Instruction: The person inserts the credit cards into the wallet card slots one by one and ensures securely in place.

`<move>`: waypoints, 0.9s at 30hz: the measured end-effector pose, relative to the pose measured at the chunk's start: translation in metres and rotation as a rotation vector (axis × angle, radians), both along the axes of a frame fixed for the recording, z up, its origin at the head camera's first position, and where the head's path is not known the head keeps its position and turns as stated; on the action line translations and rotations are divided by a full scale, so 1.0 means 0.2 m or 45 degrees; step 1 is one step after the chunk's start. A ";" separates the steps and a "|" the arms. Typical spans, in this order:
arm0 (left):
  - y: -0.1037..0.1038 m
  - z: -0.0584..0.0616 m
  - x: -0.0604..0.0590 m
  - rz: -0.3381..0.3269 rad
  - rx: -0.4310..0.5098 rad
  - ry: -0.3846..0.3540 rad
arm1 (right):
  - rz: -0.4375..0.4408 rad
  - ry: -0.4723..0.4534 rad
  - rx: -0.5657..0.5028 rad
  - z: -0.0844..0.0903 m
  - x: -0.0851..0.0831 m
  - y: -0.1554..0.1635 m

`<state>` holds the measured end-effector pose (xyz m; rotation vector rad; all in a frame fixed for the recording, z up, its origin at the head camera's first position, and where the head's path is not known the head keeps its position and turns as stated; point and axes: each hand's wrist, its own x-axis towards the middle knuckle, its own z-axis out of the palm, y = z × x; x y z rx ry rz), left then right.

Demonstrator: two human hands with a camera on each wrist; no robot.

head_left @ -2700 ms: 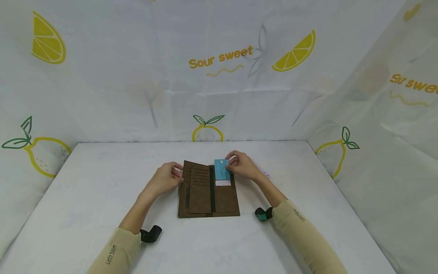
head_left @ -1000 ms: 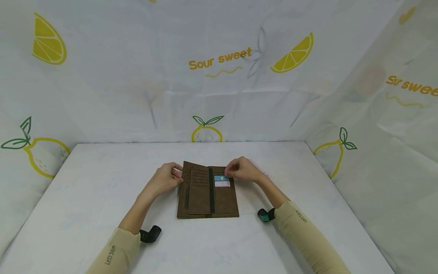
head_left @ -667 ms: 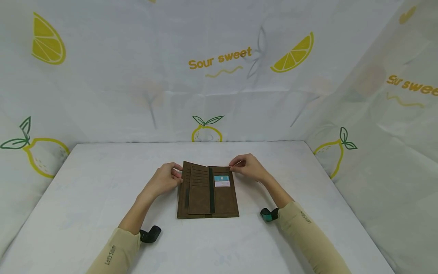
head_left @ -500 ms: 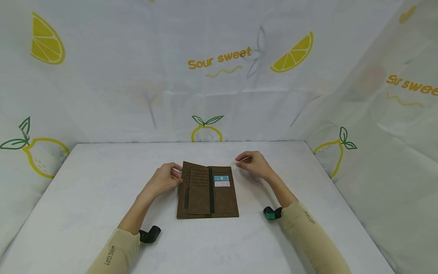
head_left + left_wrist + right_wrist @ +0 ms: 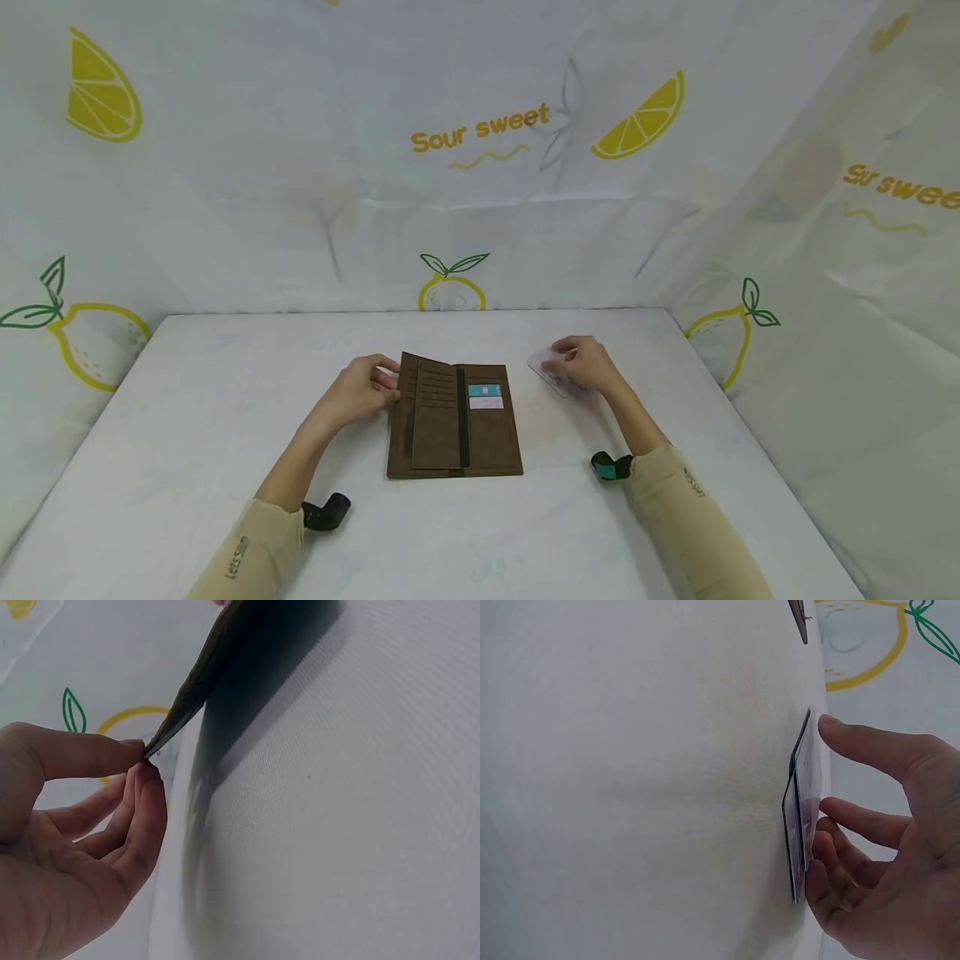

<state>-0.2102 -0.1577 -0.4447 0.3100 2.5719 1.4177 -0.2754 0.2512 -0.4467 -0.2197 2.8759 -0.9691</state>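
Two hands are at work on the white desk (image 5: 450, 533) in my head feed, one on each side of an unfolded brown wallet (image 5: 442, 429). On the left, I see the left hand (image 5: 360, 390) clamped on the wallet's outer left edge. The left wrist feed shows me that edge pinched between thumb and fingertips and raised off the desk, with a dark shadow beneath. Two cards sit in slots of the wallet's right panel: a blue card (image 5: 484, 390) with a chip showing, and nearer the person, a pale pinkish card (image 5: 487, 402). A dark band (image 5: 463, 433) runs along the fold beside them, and rows of card slots line the left flap.

To the right of the wallet, apart from it, the right hand (image 5: 588, 365) is over some pale, printed loose cards (image 5: 558, 382). From the right wrist feed I make out two of these overlapping, seen nearly edge-on. The thumb and fingers there stand apart; the thumb is just off the cards, the fingertips right beside them, and I cannot tell whether they touch.

Beige sleeves (image 5: 251, 542) cover both forearms, and a pale lemon-print sheet (image 5: 285, 250) rises behind the desk.
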 end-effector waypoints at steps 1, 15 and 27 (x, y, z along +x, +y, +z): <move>0.00 0.00 0.00 0.001 0.022 -0.013 | -0.002 -0.018 0.018 0.00 0.00 0.00; -0.02 -0.01 -0.01 0.023 0.193 -0.187 | 0.039 -0.053 0.055 0.01 -0.01 -0.01; -0.03 -0.02 -0.01 -0.004 0.360 -0.242 | 0.031 -0.056 0.028 0.01 -0.02 0.00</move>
